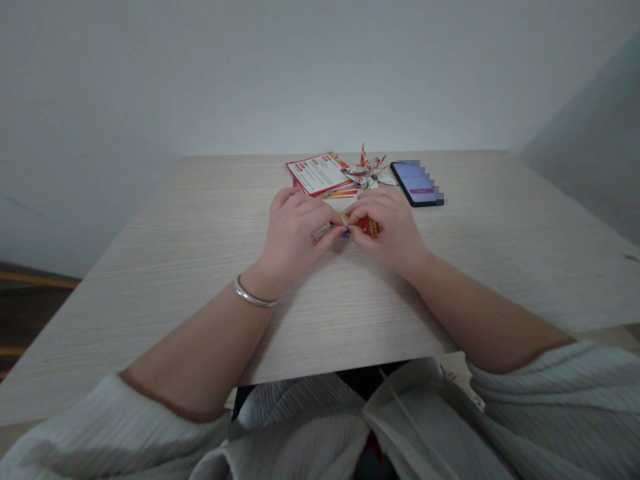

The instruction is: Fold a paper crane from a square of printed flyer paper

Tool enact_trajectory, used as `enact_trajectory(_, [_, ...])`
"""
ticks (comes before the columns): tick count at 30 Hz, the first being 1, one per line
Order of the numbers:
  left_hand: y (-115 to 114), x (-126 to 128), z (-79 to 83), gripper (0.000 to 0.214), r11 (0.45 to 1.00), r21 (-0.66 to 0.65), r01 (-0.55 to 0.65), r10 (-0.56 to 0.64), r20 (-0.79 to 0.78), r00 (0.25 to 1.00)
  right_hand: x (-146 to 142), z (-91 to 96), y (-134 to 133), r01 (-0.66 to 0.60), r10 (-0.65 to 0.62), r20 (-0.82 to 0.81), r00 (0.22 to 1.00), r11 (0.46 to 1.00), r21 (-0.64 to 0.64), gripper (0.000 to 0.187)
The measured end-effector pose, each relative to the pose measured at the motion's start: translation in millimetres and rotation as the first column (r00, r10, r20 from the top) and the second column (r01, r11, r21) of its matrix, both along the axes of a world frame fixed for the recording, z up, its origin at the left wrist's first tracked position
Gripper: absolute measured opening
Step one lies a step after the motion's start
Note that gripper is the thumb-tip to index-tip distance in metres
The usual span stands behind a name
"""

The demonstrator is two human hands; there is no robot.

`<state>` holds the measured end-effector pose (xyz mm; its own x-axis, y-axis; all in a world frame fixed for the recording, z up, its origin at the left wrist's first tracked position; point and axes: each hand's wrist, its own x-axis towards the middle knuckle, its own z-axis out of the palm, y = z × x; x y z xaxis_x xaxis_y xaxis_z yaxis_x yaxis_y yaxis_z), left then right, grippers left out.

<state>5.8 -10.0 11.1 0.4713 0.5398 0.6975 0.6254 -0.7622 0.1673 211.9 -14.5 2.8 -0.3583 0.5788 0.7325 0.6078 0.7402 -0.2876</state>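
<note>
Between my two hands is a small piece of folded printed paper [368, 225], red, yellow and blue, held just above the table. My left hand [301, 223] pinches its left end between thumb and fingers. On the other side, my right hand [387, 227] pinches it too, the fingertips of both hands nearly meeting. Much of the paper is hidden by the fingers. Just beyond my hands lie a stack of printed sheets [320, 173] with red borders and a folded paper shape [369, 170] with several pointed tips.
A phone [416, 183] with a lit screen lies to the right of the folded shape. The pale wood-grain table [200, 227] reaches back to a plain wall [320, 80]. Its front edge is close to my lap.
</note>
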Motion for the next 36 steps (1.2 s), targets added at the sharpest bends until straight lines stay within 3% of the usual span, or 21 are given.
enact_trajectory(17, [4.5, -5.4, -2.6, 0.017, 0.999, 0.053, -0.009, 0.010, -0.017, 1.000, 6.5, -1.2, 0.7, 0.036, -0.032, -0.087, 0.996, 0.998, 0.044, 0.017])
enact_trajectory(29, [-0.4, 1.1, -1.0, 0.014, 1.000, 0.024, -0.001, 0.001, -0.033, 0.999, 2.6, 0.0, 0.1, 0.083, -0.088, 0.049, 0.995, 0.993, 0.088, 0.009])
enact_trajectory(32, [1.3, 0.4, -2.0, 0.011, 0.999, 0.029, -0.022, 0.022, 0.021, 1.000, 2.3, 1.0, -1.5, 0.064, -0.067, 0.039, 0.997, 0.995, 0.079, 0.009])
enact_trajectory(36, [6.5, -5.8, -3.3, 0.008, 0.988, -0.021, -0.156, 0.157, 0.196, 0.968, 3.8, 1.5, -3.2, 0.136, -0.130, -0.108, 0.986, 0.990, 0.047, 0.006])
